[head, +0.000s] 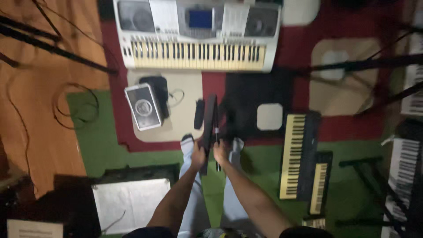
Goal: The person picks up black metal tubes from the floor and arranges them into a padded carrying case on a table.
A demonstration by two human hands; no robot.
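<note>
Stand (210,121), folded and black, is gripped by left hand (198,156) and right hand (220,154); a slip could drop it onto the keyboard (198,50).

The whole room is showing soft with blur. Both hands, left hand (198,155) and right hand (220,153), are closing around a thin black stand (209,128), but its lower end is disappearing behind them, and the fingers are smearing together. Right of the stand, a keyboard (403,176) is running off the picture's edge. The screen on the big keyboard (198,37) beyond the stand is too blurred to read.
</note>
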